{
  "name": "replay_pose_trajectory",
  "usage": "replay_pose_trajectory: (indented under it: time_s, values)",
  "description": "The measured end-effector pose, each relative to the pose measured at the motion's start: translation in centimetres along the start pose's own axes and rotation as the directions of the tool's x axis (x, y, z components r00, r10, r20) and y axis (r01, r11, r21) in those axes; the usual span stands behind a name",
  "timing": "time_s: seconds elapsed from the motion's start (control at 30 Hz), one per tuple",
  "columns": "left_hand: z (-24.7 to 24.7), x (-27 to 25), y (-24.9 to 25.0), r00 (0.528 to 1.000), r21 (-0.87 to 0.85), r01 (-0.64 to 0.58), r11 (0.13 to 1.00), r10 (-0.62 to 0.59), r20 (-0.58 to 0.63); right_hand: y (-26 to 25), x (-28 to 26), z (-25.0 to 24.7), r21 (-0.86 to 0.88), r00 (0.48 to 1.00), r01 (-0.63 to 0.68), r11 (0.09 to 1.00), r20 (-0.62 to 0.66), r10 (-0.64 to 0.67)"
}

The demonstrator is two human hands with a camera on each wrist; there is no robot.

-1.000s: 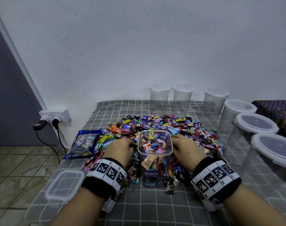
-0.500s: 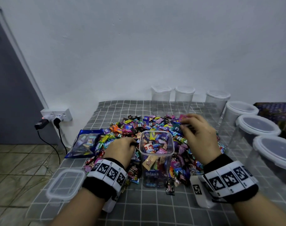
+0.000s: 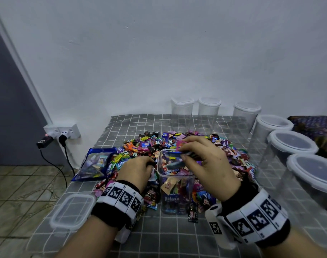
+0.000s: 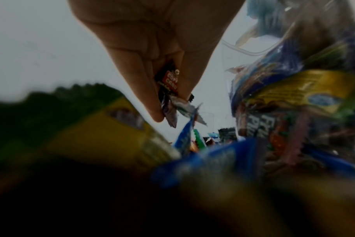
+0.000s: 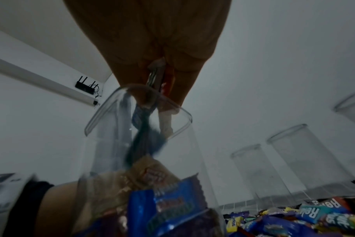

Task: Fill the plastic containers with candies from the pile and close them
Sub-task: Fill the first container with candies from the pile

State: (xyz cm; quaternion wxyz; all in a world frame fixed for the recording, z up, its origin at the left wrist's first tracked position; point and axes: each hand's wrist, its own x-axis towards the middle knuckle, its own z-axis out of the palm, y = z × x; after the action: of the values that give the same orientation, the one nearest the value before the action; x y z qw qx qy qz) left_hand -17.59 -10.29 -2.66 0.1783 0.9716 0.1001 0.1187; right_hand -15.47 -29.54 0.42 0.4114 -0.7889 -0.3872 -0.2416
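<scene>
A clear square container [image 3: 177, 194], largely filled with wrapped candies, stands in front of the candy pile [image 3: 159, 144] on the checked cloth. My right hand [image 3: 188, 151] hovers over its open mouth and pinches a bunch of candies [image 3: 179, 154]; blurred blue wrappers [image 5: 146, 141] fall inside the container [image 5: 136, 144]. My left hand [image 3: 140, 168] lies low in the pile just left of the container, and its fingers [image 4: 152, 102] pinch a few wrapped candies [image 4: 169, 89]. The container's clear lid [image 3: 73, 211] lies at the near left.
Several empty clear containers with lids [image 3: 293, 142] line the back and right side of the table. A blue candy bag [image 3: 95, 164] lies left of the pile. A wall socket with plugs and cables [image 3: 62, 133] hangs beyond the table's left edge.
My right hand left the container's right side, reached to the far pile, took candies and came back over the container's mouth. My left hand stayed in the pile.
</scene>
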Motion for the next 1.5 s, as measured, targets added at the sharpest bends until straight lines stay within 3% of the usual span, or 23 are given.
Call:
replay_pose_trajectory:
  time_s: [0.2, 0.5, 0.63, 0.77, 0.93, 1.23, 1.5]
  values:
    - [0.1, 0.1, 0.0, 1.000, -0.020, 0.009, 1.000, -0.009, 0.003, -0.5, -0.3, -0.4, 0.008, 0.999, -0.001, 1.000, 0.042, 0.000]
    - [0.0, -0.2, -0.2, 1.000, -0.065, 0.016, 0.998, -0.017, -0.015, -0.5, -1.1, -0.8, 0.139, 0.984, -0.176, 0.975, 0.059, 0.169]
    - [-0.4, -0.2, -0.3, 0.999, -0.130, 0.039, 0.991, -0.044, -0.031, 0.6, -1.9, -0.8, 0.227, 0.889, -0.424, 0.877, 0.288, 0.355]
    - [-0.8, -0.3, -0.7, 0.995, -0.203, 0.049, 0.978, -0.065, -0.072, 1.5, -2.7, 0.0, 0.272, 0.787, -0.553, 0.787, 0.481, 0.387]
    - [-1.0, -0.7, -1.4, 0.990, -0.339, 0.049, 0.939, -0.090, -0.106, 1.9, -3.2, 1.0, 0.209, 0.762, -0.569, 0.796, 0.498, 0.414]
    - [-5.2, -0.8, 0.8, 0.954, -0.461, -0.142, 0.876, -0.004, -0.301, 1.7, -2.9, 0.5, 0.201, 0.770, -0.548, 0.812, 0.501, 0.395]
    - [-4.5, -1.9, 3.8, 0.913, -0.423, -0.366, 0.829, 0.232, -0.335, 1.5, -3.0, 0.6, 0.218, 0.779, -0.551, 0.805, 0.480, 0.403]
